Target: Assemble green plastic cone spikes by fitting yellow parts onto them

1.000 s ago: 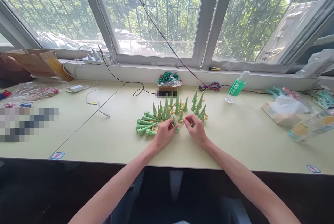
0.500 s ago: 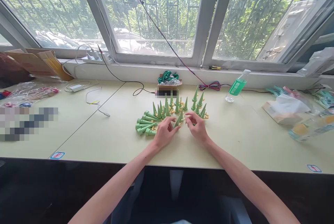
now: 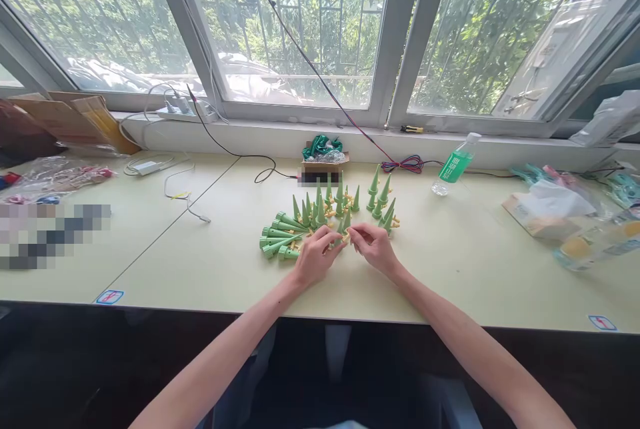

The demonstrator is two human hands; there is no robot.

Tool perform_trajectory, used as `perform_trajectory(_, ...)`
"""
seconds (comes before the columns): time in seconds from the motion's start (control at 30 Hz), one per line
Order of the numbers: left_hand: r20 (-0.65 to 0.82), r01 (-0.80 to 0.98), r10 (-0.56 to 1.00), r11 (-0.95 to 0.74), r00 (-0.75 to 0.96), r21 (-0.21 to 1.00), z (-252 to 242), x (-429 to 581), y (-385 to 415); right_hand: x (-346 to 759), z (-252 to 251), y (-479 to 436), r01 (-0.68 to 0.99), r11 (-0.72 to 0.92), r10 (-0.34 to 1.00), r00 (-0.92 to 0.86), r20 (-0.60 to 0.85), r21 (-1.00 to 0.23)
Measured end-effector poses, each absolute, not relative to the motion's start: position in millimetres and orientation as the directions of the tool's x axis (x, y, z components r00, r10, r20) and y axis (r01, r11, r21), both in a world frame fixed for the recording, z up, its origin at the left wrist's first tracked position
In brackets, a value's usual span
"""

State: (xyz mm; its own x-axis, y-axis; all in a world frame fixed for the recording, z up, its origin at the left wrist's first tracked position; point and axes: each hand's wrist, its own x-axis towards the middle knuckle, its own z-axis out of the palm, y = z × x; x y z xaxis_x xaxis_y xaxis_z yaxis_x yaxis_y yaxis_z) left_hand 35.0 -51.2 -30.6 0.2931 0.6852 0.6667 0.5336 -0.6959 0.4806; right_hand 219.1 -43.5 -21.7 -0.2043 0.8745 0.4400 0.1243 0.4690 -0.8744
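My left hand (image 3: 316, 257) is closed, its thumb and fingers drawn together on a green cone-shaped plant watering spike (image 3: 336, 238) just above the table. Against it, my right hand (image 3: 374, 247) pinches a small yellow valve (image 3: 346, 236) at the spike's side; the fingertips partly hide it. Several green spikes lie on their sides (image 3: 277, 240) left of my left hand. Beyond the hands more spikes (image 3: 319, 209) stand point up, some with yellow valves. A separate standing group (image 3: 383, 196) is behind my right hand.
A small cardboard box (image 3: 325, 157) with green and clear wrapping sits at the back. To the right are a green-labelled bottle (image 3: 456, 166), a tissue box (image 3: 545, 209) and a clear bottle lying down (image 3: 595, 242). Cables (image 3: 187, 197) and plastic bags (image 3: 60, 179) lie on the left.
My hands have come closer together. The right hand has moved slightly left and its fingers now meet the left fingertips at the spike, which stands less tilted.
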Motion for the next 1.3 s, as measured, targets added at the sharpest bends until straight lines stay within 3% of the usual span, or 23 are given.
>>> perform_trajectory(0.5, 0.673, 0.492, 0.667, -0.724, 0.321, 0.483, -34.5, 35.2, -50.4, 218.7, -17.1, -46.5, 0.090, 0.387, 0.894, -0.279, 0.350, -0.918)
perform_trajectory(0.7, 0.669, 0.503, 0.671, -0.719, 0.321, 0.480, -33.2, 35.5, -51.4, 219.2, -15.8, -47.4, 0.135, 0.426, 0.876, -0.308, 0.371, -0.894)
perform_trajectory(1.03, 0.691, 0.527, 0.706, -0.652, 0.159, 0.545, -28.8, 35.2, -51.1, 220.6, -17.4, -43.4, 0.130, 0.405, 0.911, -0.143, 0.387, -0.905)
perform_trajectory(1.3, 0.572, 0.698, 0.775, -0.566, 0.269, 0.439, -28.7, 35.1, -49.0, 221.0, -18.3, -41.6, 0.144, 0.389, 0.921, -0.074, 0.382, -0.910)
